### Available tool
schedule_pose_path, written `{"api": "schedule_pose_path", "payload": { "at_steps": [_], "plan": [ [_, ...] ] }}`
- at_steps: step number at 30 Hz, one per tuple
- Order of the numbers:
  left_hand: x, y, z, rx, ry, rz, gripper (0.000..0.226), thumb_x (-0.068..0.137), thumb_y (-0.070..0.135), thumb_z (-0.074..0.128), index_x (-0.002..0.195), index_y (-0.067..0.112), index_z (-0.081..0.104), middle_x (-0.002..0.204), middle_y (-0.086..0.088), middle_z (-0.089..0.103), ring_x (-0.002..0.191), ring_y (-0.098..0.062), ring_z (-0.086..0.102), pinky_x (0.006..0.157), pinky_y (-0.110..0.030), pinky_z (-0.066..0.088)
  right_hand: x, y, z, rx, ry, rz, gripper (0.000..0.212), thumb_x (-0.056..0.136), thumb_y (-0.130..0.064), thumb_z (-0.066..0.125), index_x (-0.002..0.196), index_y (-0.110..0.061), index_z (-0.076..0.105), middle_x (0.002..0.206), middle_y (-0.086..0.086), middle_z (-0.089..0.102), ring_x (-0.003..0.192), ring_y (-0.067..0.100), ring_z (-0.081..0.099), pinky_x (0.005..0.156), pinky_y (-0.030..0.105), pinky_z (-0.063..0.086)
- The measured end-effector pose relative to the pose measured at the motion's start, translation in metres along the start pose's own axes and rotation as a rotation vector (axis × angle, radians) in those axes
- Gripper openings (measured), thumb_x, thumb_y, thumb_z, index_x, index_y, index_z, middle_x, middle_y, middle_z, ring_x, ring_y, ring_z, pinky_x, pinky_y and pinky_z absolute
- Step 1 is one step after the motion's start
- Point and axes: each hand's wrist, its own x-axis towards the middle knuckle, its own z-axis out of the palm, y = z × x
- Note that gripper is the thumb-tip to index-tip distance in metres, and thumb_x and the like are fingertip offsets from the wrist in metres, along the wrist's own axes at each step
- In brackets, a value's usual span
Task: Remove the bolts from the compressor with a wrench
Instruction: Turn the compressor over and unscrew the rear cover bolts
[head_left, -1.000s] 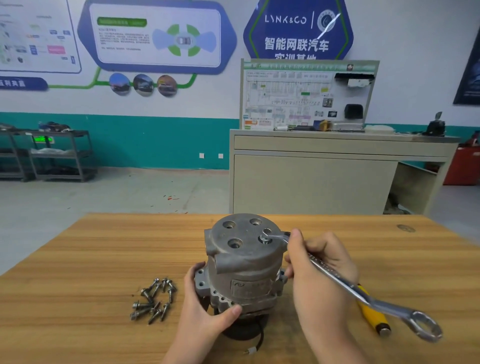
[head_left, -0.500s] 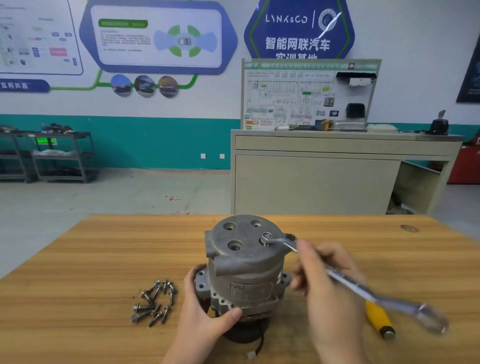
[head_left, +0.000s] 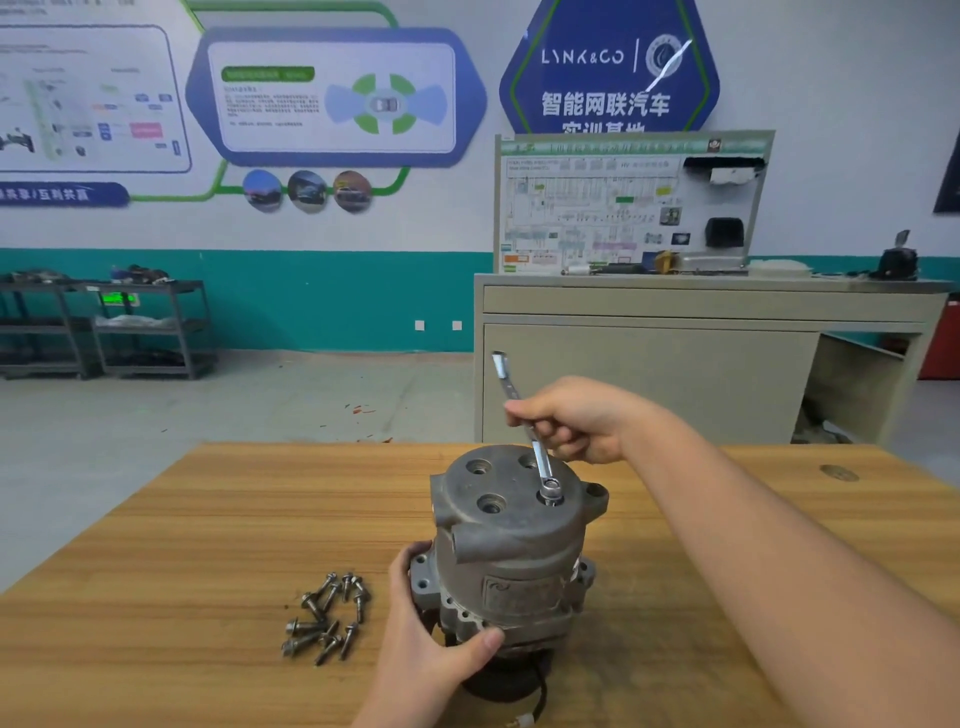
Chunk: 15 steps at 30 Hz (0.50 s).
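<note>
- Compressor (head_left: 511, 540) stands upright on the wooden table (head_left: 182, 545), and everything below is placed from it.
- Left hand (head_left: 431, 639) grips the compressor's lower flange on its near left side, thumb across the front, bracing the body.
- Right hand (head_left: 571, 415) is clenched round the shank of the wrench (head_left: 530, 431), just behind the compressor's top face; the wrench slants up and away from there.
- The wrench's lower end sits on a bolt (head_left: 550, 493) in the near right recess of the top face.
- Step in hand, as I judge it: loosening that bolt, apparently the last one in the top face, since the other three recesses look vacant.
- The next move calls for keeping the wrench head seated square while swinging the handle, with the left hand resisting the twist.
- Loose bolts (head_left: 327, 618) lie heaped on the table, left of the compressor's base.
- Hard to tell: how far the bolt has backed out, as the wrench head covers it.
- The compressor's underside and a cable (head_left: 540, 699) below it are in shadow and partly cut off by the bottom edge.
</note>
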Motion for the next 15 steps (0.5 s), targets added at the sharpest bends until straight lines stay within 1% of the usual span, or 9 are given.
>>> {"api": "schedule_pose_path", "payload": {
  "at_steps": [2, 4, 6, 9, 11, 12, 13, 15],
  "plan": [
    [0.0, 0.0, -0.001, -0.014, -0.001, 0.0, 0.109, 0.032, 0.055, 0.089, 0.123, 0.04, 0.032, 0.127, 0.009, 0.053, 0.106, 0.008, 0.06, 0.083, -0.008, 0.047, 0.001, -0.006, 0.006, -0.043, -0.028, -0.099, 0.022, 0.098, -0.02, 0.054, 0.082, -0.007, 0.061, 0.044, -0.005, 0.039, 0.032, 0.004, 0.028, 0.032, 0.015, 0.021],
    [-0.001, -0.001, -0.002, -0.026, -0.002, -0.001, 0.106, 0.034, 0.054, 0.088, 0.122, 0.041, 0.032, 0.127, 0.008, 0.053, 0.105, 0.009, 0.06, 0.081, -0.007, 0.047, -0.002, -0.004, 0.005, 0.011, -0.006, -0.18, 0.023, 0.097, -0.018, 0.055, 0.08, -0.004, 0.06, 0.042, -0.004, 0.04, 0.031, 0.005, 0.027, 0.033, 0.016, 0.02],
    [-0.002, -0.001, -0.003, -0.035, 0.002, -0.003, 0.105, 0.034, 0.055, 0.088, 0.121, 0.044, 0.031, 0.127, 0.011, 0.052, 0.105, 0.012, 0.058, 0.079, -0.005, 0.046, -0.005, 0.008, 0.0, 0.199, 0.039, -0.216, 0.024, 0.096, -0.016, 0.056, 0.075, -0.004, 0.057, 0.04, -0.004, 0.04, 0.029, 0.005, 0.026, 0.032, 0.015, 0.019],
    [-0.003, 0.001, -0.004, -0.027, 0.014, -0.008, 0.102, 0.033, 0.057, 0.085, 0.119, 0.046, 0.03, 0.125, 0.015, 0.049, 0.1, 0.022, 0.054, 0.074, 0.0, 0.043, -0.014, 0.032, -0.008, 0.708, 0.086, -0.22, 0.025, 0.091, -0.012, 0.058, 0.067, -0.011, 0.049, 0.038, -0.005, 0.04, 0.025, 0.002, 0.028, 0.027, 0.013, 0.02],
    [-0.002, 0.001, -0.004, -0.011, 0.021, -0.007, 0.098, 0.034, 0.056, 0.083, 0.116, 0.048, 0.03, 0.123, 0.016, 0.048, 0.095, 0.027, 0.052, 0.071, 0.004, 0.041, -0.025, 0.044, -0.012, 1.001, 0.1, -0.251, 0.019, 0.08, -0.012, 0.063, 0.068, -0.014, 0.048, 0.04, -0.006, 0.043, 0.026, 0.001, 0.033, 0.026, 0.012, 0.023],
    [-0.002, 0.002, -0.004, -0.005, 0.022, -0.009, 0.097, 0.034, 0.056, 0.082, 0.115, 0.049, 0.029, 0.123, 0.016, 0.048, 0.094, 0.028, 0.051, 0.07, 0.004, 0.04, -0.032, 0.05, -0.013, 1.085, 0.111, -0.293, 0.018, 0.075, -0.013, 0.066, 0.068, -0.015, 0.049, 0.041, -0.006, 0.045, 0.027, 0.001, 0.035, 0.027, 0.012, 0.025],
    [-0.002, 0.002, -0.005, -0.006, 0.021, -0.012, 0.097, 0.034, 0.055, 0.082, 0.115, 0.05, 0.029, 0.123, 0.015, 0.048, 0.094, 0.028, 0.052, 0.07, 0.004, 0.04, -0.039, 0.055, -0.011, 1.113, 0.138, -0.352, 0.019, 0.072, -0.015, 0.068, 0.067, -0.016, 0.05, 0.042, -0.005, 0.046, 0.027, 0.001, 0.037, 0.027, 0.012, 0.027],
    [-0.001, 0.002, -0.004, -0.013, 0.022, -0.012, 0.096, 0.035, 0.052, 0.082, 0.114, 0.05, 0.029, 0.122, 0.014, 0.048, 0.093, 0.027, 0.053, 0.07, 0.003, 0.041, -0.052, 0.068, -0.003, 1.029, 0.278, -0.508, 0.028, 0.068, -0.02, 0.073, 0.059, -0.02, 0.047, 0.042, -0.002, 0.047, 0.029, 0.005, 0.039, 0.029, 0.013, 0.028]
  ]
}}
